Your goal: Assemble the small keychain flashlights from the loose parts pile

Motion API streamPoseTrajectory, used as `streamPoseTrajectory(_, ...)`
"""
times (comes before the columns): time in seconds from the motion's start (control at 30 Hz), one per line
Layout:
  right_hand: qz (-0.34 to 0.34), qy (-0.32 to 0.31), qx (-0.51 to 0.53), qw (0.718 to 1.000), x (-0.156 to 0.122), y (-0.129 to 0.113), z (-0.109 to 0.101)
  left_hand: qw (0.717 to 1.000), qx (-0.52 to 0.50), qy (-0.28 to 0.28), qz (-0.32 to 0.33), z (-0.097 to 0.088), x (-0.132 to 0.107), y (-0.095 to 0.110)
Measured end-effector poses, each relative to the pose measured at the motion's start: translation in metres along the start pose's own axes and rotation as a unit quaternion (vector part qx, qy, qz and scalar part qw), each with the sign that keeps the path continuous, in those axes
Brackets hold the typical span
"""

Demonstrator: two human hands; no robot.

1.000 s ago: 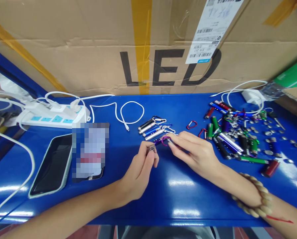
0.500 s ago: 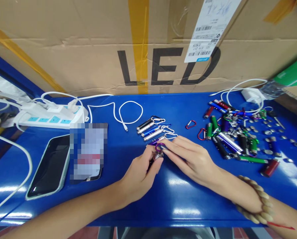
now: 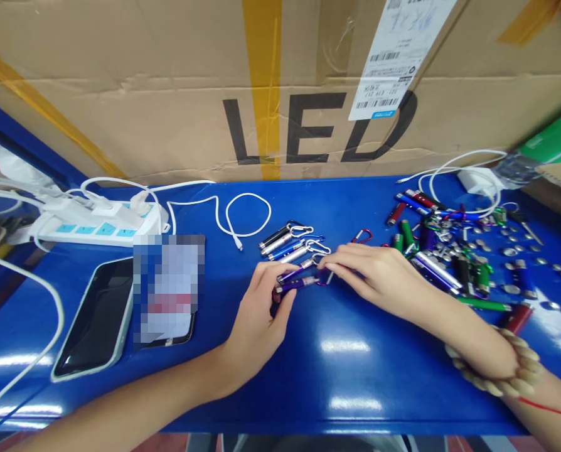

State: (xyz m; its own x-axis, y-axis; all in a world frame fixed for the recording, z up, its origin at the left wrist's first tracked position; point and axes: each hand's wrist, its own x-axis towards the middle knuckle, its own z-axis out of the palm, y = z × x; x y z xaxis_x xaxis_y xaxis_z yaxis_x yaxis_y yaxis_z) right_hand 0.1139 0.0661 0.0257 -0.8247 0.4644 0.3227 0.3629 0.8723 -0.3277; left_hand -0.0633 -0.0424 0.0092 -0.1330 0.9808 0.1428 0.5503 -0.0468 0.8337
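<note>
My left hand (image 3: 267, 307) is closed around the left end of a small purple flashlight (image 3: 297, 284), thumb below and fingers above. A purple carabiner (image 3: 326, 279) hangs at that flashlight's right end. My right hand (image 3: 369, 267) pinches at the carabiner end; its fingertips partly hide the clip. Just beyond the held flashlight lies a row of several small flashlights with carabiners, among them a blue one (image 3: 286, 252) and a black one (image 3: 274, 238). Another purple one in the row touches or nearly touches my left fingers.
Loose flashlight bodies, button cells and clips form a pile (image 3: 450, 251) at the right. A red carabiner (image 3: 363, 236) lies behind my right hand. Left are two phones, one dark-screened (image 3: 95, 317), and a power strip (image 3: 101, 232) with white cables. A cardboard box (image 3: 167, 125) stands behind.
The purple flashlight has been lowered and laid alongside the row, its carabiner end pointing right. My right hand has moved a little right; my left hand stays at the flashlight.
</note>
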Motion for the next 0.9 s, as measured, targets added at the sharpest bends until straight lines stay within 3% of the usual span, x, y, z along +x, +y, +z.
streamPoseTrajectory(0.1, 0.001, -0.04, -0.07, 0.997, 0.0, 0.009, -0.003, 1.0, 0.012, -0.001, 0.007, 0.001, -0.001, -0.001)
streamPoseTrajectory(0.27, 0.028, -0.019, -0.105, 0.994, -0.001, 0.017, -0.003, 0.999, 0.031, 0.009, 0.026, -0.001, -0.001, -0.001)
streamPoseTrajectory(0.37, 0.055, -0.014, -0.109, 0.992, -0.001, 0.018, -0.002, 0.996, 0.047, 0.012, 0.075, -0.001, -0.002, 0.0)
streamPoseTrajectory(0.47, 0.079, -0.015, -0.122, 0.989, -0.001, 0.019, -0.002, 0.987, 0.076, -0.027, 0.14, -0.001, -0.006, 0.002)
streamPoseTrajectory(0.57, 0.112, -0.005, -0.151, 0.982, -0.001, 0.02, -0.007, 0.975, 0.12, -0.095, 0.163, -0.001, -0.009, 0.003)
streamPoseTrajectory(0.63, 0.146, 0.006, -0.185, 0.972, -0.001, 0.022, -0.013, 0.971, 0.144, -0.112, 0.153, -0.001, -0.01, 0.003)
streamPoseTrajectory(0.8, 0.266, 0.037, -0.28, 0.922, -0.001, 0.03, -0.035, 0.973, 0.168, -0.086, 0.136, 0.003, -0.01, 0.001)
streamPoseTrajectory(0.9, 0.351, 0.004, -0.302, 0.886, -0.006, 0.035, -0.048, 0.976, 0.155, -0.065, 0.135, 0.004, -0.009, 0.001)
